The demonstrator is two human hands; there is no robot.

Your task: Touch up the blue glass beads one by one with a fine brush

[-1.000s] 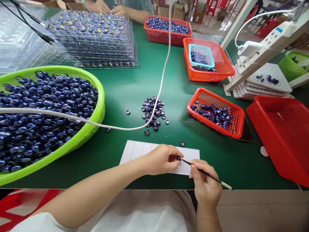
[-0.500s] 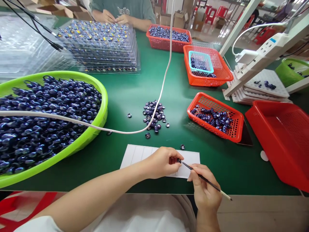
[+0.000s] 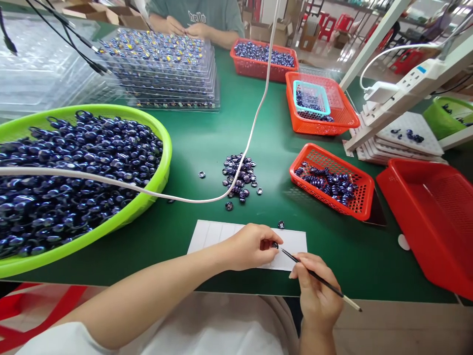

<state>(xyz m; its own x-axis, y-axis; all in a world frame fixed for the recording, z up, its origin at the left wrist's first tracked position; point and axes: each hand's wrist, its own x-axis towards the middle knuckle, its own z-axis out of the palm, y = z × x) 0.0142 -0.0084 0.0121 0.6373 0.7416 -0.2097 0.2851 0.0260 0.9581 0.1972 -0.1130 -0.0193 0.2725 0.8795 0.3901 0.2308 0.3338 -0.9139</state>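
Observation:
My left hand (image 3: 254, 246) pinches a small dark, shiny round piece (image 3: 274, 245) between thumb and fingers, over a white sheet of paper (image 3: 212, 235) with fold lines. My right hand (image 3: 320, 286) grips a thin black paintbrush (image 3: 321, 279) with a pale handle end. Its fine tip points at the piece, a small gap away from it. One similar piece (image 3: 281, 225) lies just beyond the sheet's far edge. Farther off on the green table (image 3: 199, 133) is a loose pile of dark blue pieces (image 3: 240, 170), with a few scattered around it.
A large green basket (image 3: 167, 162) heaped with dark blue pieces stands at left. An orange basket (image 3: 365, 209) and a red tub (image 3: 410, 236) are at right. A white cable (image 3: 199, 201) hangs across the table. Stacked clear trays (image 3: 218, 93) stand before a co-worker (image 3: 207, 15).
The brush tip has drawn back slightly from the small piece, down and to the right. My left hand keeps its pinch. The whole view has shifted a little.

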